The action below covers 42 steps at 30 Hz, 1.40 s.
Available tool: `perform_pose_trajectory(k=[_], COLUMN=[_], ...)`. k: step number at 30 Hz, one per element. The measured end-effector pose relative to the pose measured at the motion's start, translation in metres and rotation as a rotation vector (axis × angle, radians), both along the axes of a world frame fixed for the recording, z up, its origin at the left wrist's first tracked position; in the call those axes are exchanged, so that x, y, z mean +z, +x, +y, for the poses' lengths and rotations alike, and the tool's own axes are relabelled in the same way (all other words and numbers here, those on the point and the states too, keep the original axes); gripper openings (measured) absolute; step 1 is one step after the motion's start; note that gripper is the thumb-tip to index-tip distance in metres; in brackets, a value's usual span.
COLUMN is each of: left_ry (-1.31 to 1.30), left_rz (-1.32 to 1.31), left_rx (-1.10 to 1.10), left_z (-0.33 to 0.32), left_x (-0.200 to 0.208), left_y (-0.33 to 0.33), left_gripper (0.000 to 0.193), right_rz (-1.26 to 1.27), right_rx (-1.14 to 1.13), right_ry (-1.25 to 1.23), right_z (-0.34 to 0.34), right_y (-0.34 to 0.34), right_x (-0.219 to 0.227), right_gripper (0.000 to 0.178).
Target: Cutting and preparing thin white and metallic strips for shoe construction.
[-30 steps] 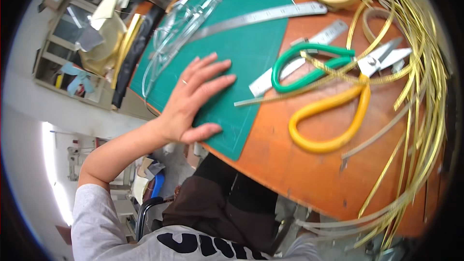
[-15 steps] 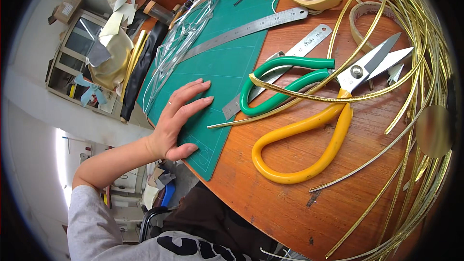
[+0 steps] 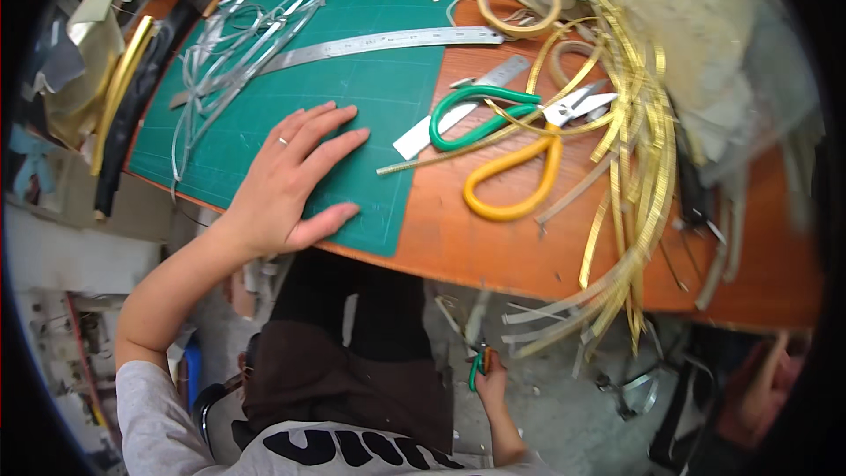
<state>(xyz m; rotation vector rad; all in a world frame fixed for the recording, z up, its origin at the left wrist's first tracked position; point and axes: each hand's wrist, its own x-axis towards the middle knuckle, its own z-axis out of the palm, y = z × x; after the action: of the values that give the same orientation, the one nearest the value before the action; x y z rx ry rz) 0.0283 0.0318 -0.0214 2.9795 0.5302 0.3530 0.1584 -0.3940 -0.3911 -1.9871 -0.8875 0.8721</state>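
At the near side of the green mat (image 3: pixel 383 203), had the left hand (image 3: pixel 280 181) palm down, fingers and thumb spread wide, gripping nothing. To the right, nearer than the edge of the table (image 3: pixel 520 256), had the right hand (image 3: pixel 495 379) closed around a small tool (image 3: pixel 478 371) with green and orange handles; could not make out its far end clearly. Saw large scissors (image 3: pixel 553 145) right of the mat, green handle across a short ruler (image 3: pixel 411 137). Noted gold strips (image 3: pixel 654 176) farther right, and silvery strips (image 3: pixel 207 62) over a longer ruler (image 3: pixel 388 41) far left.
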Motion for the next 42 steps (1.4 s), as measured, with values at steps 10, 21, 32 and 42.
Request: perform_pose_trajectory(k=[10, 21, 32, 42], left_ry=[-0.052, -0.086, -1.105, -1.334], left_rz=[-0.324, -0.724, -0.752, -0.771], left_rx=[-0.027, 0.116, 0.389, 0.257], left_z=[-0.005, -0.036, -0.013, -0.131], left_x=[-0.027, -0.047, -0.105, -0.083], left_y=[-0.030, -0.200, -0.261, -0.257], left_gripper=[0.042, 0.016, 0.021, 0.025], right_rz=[0.444, -0.543, -0.084, -0.057], right_rx=[0.165, -0.243, 0.346, 0.277], right_ry=[0.482, 0.390, 0.183, 0.587], right_z=[0.071, 0.268, 0.323, 0.421], right_y=[0.023, 0.218, -0.133, -0.141], right_x=[0.357, 0.530, 0.432, 0.463], right_gripper=[0.008, 0.021, 0.031, 0.018])
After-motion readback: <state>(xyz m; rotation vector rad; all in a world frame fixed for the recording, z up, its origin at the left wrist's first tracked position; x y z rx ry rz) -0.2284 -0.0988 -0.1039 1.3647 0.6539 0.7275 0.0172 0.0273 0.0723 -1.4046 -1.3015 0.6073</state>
